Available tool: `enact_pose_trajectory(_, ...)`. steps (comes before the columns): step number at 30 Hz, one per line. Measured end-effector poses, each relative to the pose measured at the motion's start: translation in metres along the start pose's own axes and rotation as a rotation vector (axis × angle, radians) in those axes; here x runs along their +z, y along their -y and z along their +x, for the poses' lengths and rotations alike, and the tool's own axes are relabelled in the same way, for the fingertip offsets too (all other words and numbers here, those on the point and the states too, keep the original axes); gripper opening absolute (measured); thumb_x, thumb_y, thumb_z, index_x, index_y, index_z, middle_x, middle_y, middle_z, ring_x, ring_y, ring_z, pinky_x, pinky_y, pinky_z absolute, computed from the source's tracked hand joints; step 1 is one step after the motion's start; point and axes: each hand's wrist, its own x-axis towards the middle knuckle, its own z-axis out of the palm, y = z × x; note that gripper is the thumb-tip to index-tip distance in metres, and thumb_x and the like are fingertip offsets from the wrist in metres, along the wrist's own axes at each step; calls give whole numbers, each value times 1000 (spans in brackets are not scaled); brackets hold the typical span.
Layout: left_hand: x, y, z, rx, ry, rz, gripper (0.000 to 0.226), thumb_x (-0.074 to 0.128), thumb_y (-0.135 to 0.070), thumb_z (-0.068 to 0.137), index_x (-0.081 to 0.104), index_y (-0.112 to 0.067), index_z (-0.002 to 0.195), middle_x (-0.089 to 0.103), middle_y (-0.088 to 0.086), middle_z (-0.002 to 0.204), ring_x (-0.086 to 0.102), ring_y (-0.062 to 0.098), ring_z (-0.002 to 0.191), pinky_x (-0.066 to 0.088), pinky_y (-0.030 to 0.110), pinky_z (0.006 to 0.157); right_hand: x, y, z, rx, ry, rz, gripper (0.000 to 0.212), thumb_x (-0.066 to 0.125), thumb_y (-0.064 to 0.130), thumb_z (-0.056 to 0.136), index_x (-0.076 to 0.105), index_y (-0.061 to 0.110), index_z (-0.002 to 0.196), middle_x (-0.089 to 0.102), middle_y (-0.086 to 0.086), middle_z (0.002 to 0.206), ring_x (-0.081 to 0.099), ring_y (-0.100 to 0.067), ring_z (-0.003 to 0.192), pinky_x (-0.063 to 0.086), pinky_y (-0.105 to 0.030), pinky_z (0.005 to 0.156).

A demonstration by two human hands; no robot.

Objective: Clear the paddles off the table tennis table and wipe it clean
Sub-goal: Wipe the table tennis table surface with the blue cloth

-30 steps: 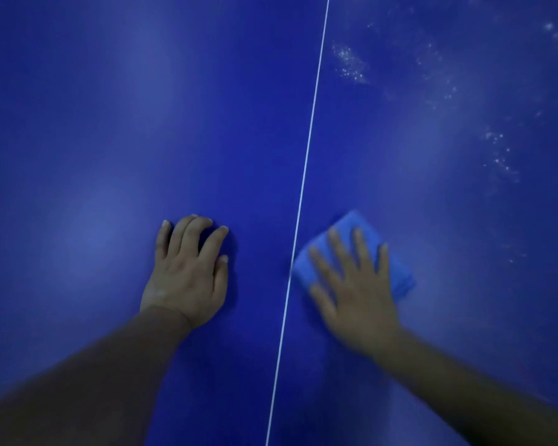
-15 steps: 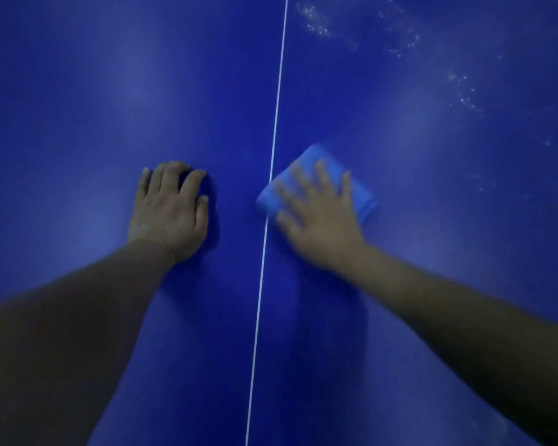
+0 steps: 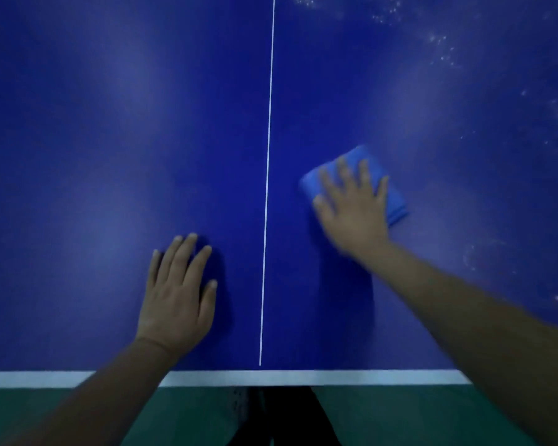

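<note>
Your right hand (image 3: 355,207) lay flat on the folded blue cloth (image 3: 380,191), fingers straight and slightly spread, palm pressing down; nothing was gripped or pinched, and the hand showed some motion blur. The cloth sat directly beneath that hand, on the table half to the right of the white centre line (image 3: 268,188). Its far corner and its right-hand edge projected beyond the fingertips and the little-finger side, while its near part was covered by the palm. The cloth's left corner sat near the centre line but apart from it. Your left hand (image 3: 178,294) rested palm-down on the bare surface to the left of the centre line, fingers extended and close together, holding nothing. It lay nearer to you than the right hand, and well apart from the cloth, with the centre line running between them. Both forearms reached in over the near edge of the table tennis table (image 3: 78,156), where a white end line (image 3: 271,378) ran across the view and met the centre line. White specks and smears (image 3: 442,49) marked the blue surface toward the upper right, beyond and to the right of the cloth, with further faint marks along the right side. Below the table edge, green flooring (image 3: 29,410) was visible. No paddle appeared in the head view.
</note>
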Motion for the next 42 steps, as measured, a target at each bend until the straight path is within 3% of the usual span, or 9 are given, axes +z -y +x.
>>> enact_pose_trajectory(5, 9, -5, -30, -4, 76, 59, 61, 32, -38, 98, 45, -6, 147, 32, 14, 160, 20, 33, 152, 12, 58, 122, 5, 7, -123, -726, 128, 19, 54, 36, 56, 103, 32, 40, 154, 23, 0, 166, 15, -37, 153, 9, -69, 117)
enact_pose_trajectory(7, 9, -3, -30, -13, 81, 74, 60, 30, -38, 98, 45, -7, 147, 33, 14, 159, 20, 32, 151, 13, 59, 121, 1, -17, -90, -596, 89, -20, 55, 38, 54, 100, 38, 36, 152, 32, -4, 163, 23, -39, 150, 18, -73, 113)
enact_pose_trajectory(13, 12, -4, -29, -24, 67, 73, 59, 28, -36, 98, 44, -8, 148, 32, 12, 159, 20, 32, 152, 13, 59, 122, -11, -19, -19, 476, 72, 64, 60, 22, 57, 102, 18, 38, 159, 5, 2, 169, 0, -34, 155, 2, -69, 118)
enact_pose_trajectory(20, 13, -2, -29, -18, 25, 34, 58, 28, -35, 98, 46, -7, 146, 34, 13, 159, 22, 33, 150, 12, 59, 121, 10, 66, -164, -648, 122, 77, 55, 40, 55, 102, 34, 37, 154, 24, -1, 166, 13, -36, 154, 9, -68, 118)
enact_pose_trajectory(23, 13, -1, -30, -23, 35, 31, 59, 26, -36, 99, 44, -8, 147, 32, 12, 159, 19, 31, 152, 10, 58, 122, 2, 4, -118, -404, 82, -8, 56, 38, 53, 98, 42, 33, 151, 33, -5, 162, 25, -40, 149, 16, -70, 115)
enact_pose_trajectory(29, 10, -2, -30, -27, 49, 52, 59, 25, -37, 99, 42, -10, 148, 30, 11, 160, 16, 30, 152, 7, 54, 123, -15, -32, -52, 586, 113, 83, 61, 20, 59, 102, 12, 39, 160, -1, 4, 169, -4, -32, 155, 0, -67, 119)
enact_pose_trajectory(36, 12, -2, -30, -25, 26, 55, 59, 23, -37, 99, 43, -10, 147, 32, 12, 159, 18, 30, 151, 7, 53, 123, 10, 107, -213, -214, 138, 47, 56, 27, 58, 103, 27, 39, 156, 18, 0, 167, 10, -35, 154, 9, -67, 118)
enact_pose_trajectory(39, 14, 0, -31, -23, 24, 46, 59, 22, -38, 99, 41, -11, 148, 30, 11, 160, 16, 29, 152, 5, 52, 124, 1, 44, -221, -157, 147, -14, 57, 35, 56, 98, 40, 35, 151, 32, -3, 162, 25, -39, 150, 18, -69, 115)
enact_pose_trajectory(42, 15, 0, -31, -19, 20, 39, 59, 22, -39, 99, 40, -12, 149, 29, 10, 160, 15, 28, 152, 5, 53, 124, -11, -15, -196, 190, 244, -38, 64, 14, 62, 99, 19, 39, 158, 10, 0, 169, 5, -34, 155, 8, -66, 119)
